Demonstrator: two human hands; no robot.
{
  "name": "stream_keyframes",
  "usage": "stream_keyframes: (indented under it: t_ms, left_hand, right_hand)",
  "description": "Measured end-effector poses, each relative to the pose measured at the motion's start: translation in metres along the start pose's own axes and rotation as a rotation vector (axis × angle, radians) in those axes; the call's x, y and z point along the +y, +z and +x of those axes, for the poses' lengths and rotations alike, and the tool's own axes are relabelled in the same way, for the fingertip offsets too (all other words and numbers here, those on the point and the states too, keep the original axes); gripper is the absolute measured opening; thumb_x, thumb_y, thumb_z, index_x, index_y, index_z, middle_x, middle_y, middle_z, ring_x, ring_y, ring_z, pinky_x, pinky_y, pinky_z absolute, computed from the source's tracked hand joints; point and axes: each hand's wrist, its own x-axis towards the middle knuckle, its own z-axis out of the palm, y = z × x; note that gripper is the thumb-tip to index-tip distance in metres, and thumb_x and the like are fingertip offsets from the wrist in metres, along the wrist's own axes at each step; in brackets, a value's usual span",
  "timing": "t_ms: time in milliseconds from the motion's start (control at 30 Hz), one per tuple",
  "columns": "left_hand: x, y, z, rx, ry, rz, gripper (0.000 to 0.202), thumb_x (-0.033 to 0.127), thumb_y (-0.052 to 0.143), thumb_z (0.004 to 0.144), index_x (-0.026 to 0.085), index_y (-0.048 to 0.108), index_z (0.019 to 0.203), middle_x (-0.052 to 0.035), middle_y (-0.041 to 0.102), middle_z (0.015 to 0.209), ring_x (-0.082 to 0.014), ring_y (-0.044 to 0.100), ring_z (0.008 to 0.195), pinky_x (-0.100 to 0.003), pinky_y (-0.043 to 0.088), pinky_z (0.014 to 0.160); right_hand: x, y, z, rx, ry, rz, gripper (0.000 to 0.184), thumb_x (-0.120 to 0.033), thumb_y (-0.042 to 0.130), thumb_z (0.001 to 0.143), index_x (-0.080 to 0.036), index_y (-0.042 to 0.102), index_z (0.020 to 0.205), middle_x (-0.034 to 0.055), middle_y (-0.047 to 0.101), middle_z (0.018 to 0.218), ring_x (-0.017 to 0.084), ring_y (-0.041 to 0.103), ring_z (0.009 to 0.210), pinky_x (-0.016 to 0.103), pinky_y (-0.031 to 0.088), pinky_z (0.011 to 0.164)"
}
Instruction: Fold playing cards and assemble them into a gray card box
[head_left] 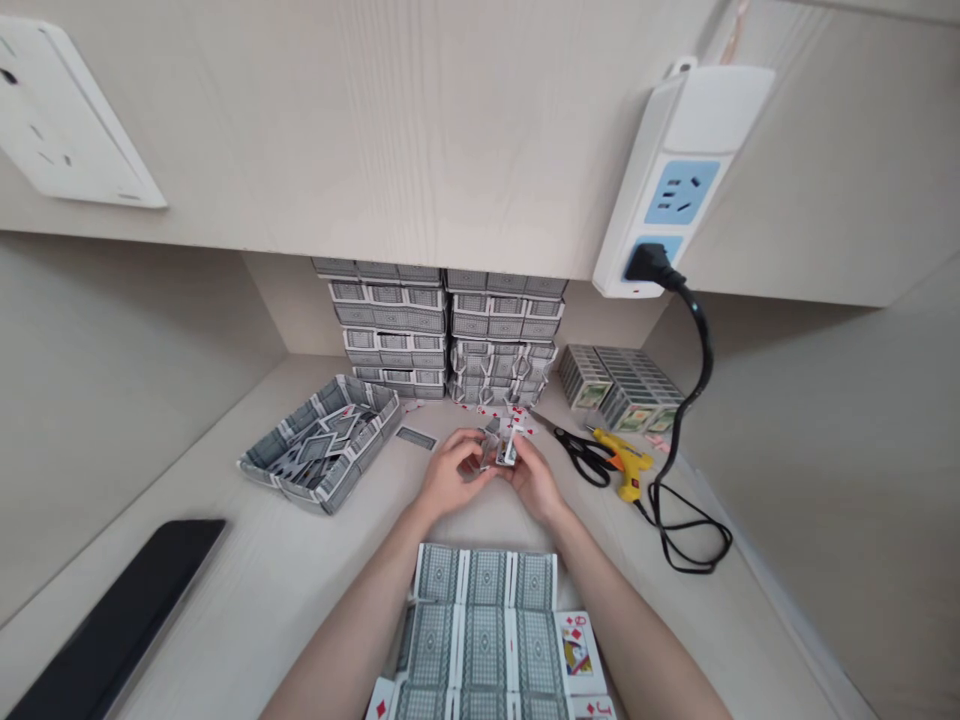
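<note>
Head view, and here are both bare hands meeting mid-tabletop [262,580], the left hand [457,470] and right hand [534,482] curled in with fingers pinching a small boxy piece [508,448] between them, its details too small to read. Just behind it rise the stacked card-built blocks [397,318], with a tray of loose cards [369,450] off left, scissors [587,460] and a yellow glue gun [628,462] to the right, and a panel of joined playing cards [486,635] nearest the person.
</note>
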Motion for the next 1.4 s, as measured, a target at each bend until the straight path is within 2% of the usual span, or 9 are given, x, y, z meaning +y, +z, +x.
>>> stream_keyframes:
  t_ms: [100, 267, 500, 733, 1167, 1400]
  left_hand:
    - [0.001, 0.000, 0.000, -0.034, -0.010, 0.005, 0.012, 0.023, 0.061, 0.068, 0.017, 0.050, 0.068, -0.0069, 0.054, 0.108, -0.0114, 0.056, 0.072, -0.024, 0.047, 0.059]
    - [0.000, 0.001, -0.002, -0.106, -0.044, 0.015, 0.016, 0.023, 0.064, 0.064, 0.018, 0.049, 0.069, -0.0053, 0.051, 0.109, -0.0066, 0.050, 0.057, -0.023, 0.046, 0.056]
    - [0.001, 0.001, -0.003, -0.084, -0.051, 0.028, 0.011, 0.020, 0.060, 0.066, 0.017, 0.049, 0.066, -0.0057, 0.051, 0.110, -0.0042, 0.046, 0.050, -0.024, 0.045, 0.054]
    - [-0.002, 0.001, -0.004, -0.068, -0.052, 0.017, 0.011, 0.015, 0.059, 0.064, 0.017, 0.048, 0.064, -0.0062, 0.051, 0.113, -0.0052, 0.048, 0.052, -0.024, 0.046, 0.055]
    - [-0.002, 0.002, -0.003, -0.042, -0.060, 0.019, 0.014, 0.006, 0.054, 0.059, 0.017, 0.047, 0.063, -0.0062, 0.052, 0.113, -0.0045, 0.049, 0.050, -0.024, 0.046, 0.055]
    - [-0.004, 0.003, -0.003, -0.054, -0.067, 0.017, 0.015, 0.005, 0.053, 0.058, 0.017, 0.047, 0.063, -0.0066, 0.053, 0.114, -0.0058, 0.050, 0.052, -0.024, 0.046, 0.056]
  right_hand:
    - [-0.001, 0.001, -0.001, -0.029, -0.016, -0.019, 0.029, -0.045, 0.062, 0.068, -0.019, 0.058, 0.080, 0.0037, 0.064, 0.082, 0.019, 0.058, 0.076, 0.030, 0.046, 0.061]
    - [0.002, 0.001, -0.001, -0.039, -0.025, -0.021, 0.023, -0.041, 0.063, 0.069, -0.019, 0.058, 0.076, 0.0014, 0.061, 0.076, 0.017, 0.057, 0.073, 0.028, 0.045, 0.062]
    - [0.006, 0.001, 0.002, -0.054, 0.009, -0.098, 0.026, -0.039, 0.065, 0.065, -0.019, 0.061, 0.081, 0.0012, 0.062, 0.076, 0.017, 0.056, 0.073, 0.028, 0.044, 0.065]
    - [0.005, 0.001, 0.003, -0.042, 0.034, -0.129, 0.031, -0.038, 0.067, 0.064, -0.018, 0.061, 0.087, 0.0023, 0.064, 0.080, 0.019, 0.058, 0.076, 0.029, 0.044, 0.066]
    - [0.011, -0.004, 0.007, -0.020, 0.027, -0.234, 0.033, -0.039, 0.068, 0.063, -0.018, 0.061, 0.087, 0.0021, 0.064, 0.079, 0.018, 0.059, 0.075, 0.031, 0.045, 0.071]
    - [0.006, -0.001, 0.005, -0.055, 0.044, -0.237, 0.032, -0.040, 0.067, 0.063, -0.018, 0.061, 0.084, 0.0011, 0.063, 0.074, 0.018, 0.058, 0.074, 0.030, 0.045, 0.069]
